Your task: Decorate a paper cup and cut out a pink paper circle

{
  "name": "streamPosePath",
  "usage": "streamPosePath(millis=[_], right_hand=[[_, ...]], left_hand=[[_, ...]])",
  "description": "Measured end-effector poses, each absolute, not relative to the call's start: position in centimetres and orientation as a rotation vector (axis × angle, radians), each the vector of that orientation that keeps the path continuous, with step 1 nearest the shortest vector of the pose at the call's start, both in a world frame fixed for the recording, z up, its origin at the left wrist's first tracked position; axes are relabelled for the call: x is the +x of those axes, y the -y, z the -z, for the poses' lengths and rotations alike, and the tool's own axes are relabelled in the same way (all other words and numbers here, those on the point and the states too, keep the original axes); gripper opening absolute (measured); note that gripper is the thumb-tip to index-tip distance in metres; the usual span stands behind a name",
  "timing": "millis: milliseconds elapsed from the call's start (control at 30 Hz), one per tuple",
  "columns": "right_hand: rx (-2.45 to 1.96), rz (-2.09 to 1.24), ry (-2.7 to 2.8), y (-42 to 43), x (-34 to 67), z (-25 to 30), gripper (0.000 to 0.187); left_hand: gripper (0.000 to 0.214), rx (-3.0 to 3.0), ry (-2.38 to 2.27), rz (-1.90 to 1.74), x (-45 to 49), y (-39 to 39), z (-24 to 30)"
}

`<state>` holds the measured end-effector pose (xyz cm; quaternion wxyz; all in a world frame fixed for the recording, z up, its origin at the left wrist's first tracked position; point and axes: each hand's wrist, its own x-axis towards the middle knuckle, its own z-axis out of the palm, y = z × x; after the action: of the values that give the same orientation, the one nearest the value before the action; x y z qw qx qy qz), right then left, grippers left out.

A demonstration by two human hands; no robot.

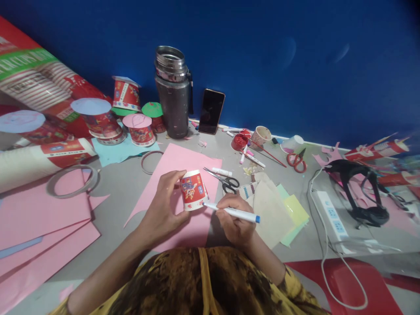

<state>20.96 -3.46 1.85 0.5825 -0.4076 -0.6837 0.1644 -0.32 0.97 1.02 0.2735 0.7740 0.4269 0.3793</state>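
My left hand [167, 208] is closed around the side of a red and white paper cup [193, 190], holding it tilted above a pink paper sheet [183, 153]. In my right hand [236, 218] is a white marker pen [238, 213] with a blue end, gripped like a pencil. Its tip meets or nearly meets the cup's lower white band, where small coloured marks show. Just beyond my right hand lie black-handled scissors [229, 183] and a white marker cap or pen [222, 171].
A steel flask [173, 96] and a phone [212, 111] stand by the blue wall. Decorated paper cups [139, 130] and tape rolls [71, 181] are at left. At right are red-handled scissors [297, 162], layered paper [274, 210], a power strip [331, 214] and a black headset-like frame [349, 175].
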Motion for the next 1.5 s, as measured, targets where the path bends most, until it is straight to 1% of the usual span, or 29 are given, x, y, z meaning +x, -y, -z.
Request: streamPosePath(millis=[533, 733, 900, 1067, 1267, 1500], right_hand=[[-1.045, -0.352, 1.657, 3.26, 20.85, -2.42, 0.010], [-1.040, -0.349, 1.646, 3.23, 20.78, -2.55, 0.011], [-1.047, -0.410, 1.594, 3.39, 20.77, -2.53, 0.012], [-1.086, -0.382, 1.545, 3.53, 20.79, -2.35, 0.012], [-1.032, -0.431, 1.587, 3.49, 20.79, -2.31, 0.011], [-1.072, -0.397, 1.637, 3.29, 20.78, -2.63, 0.010]], left_hand=[[0.083, 2.084, -1.138, -1.020, -0.40, -1.00, -0.78], [0.084, 2.106, -1.145, -1.011, -0.44, -1.01, -0.80], [0.084, 2.097, -1.138, -1.024, -0.40, -0.97, -0.92], [0.083, 2.113, -1.142, -1.020, -0.44, -0.90, -1.04], [0.084, 2.102, -1.148, -1.001, -0.38, -0.89, -1.03], [0.084, 2.117, -1.147, -0.975, -0.49, -0.97, -1.02]])
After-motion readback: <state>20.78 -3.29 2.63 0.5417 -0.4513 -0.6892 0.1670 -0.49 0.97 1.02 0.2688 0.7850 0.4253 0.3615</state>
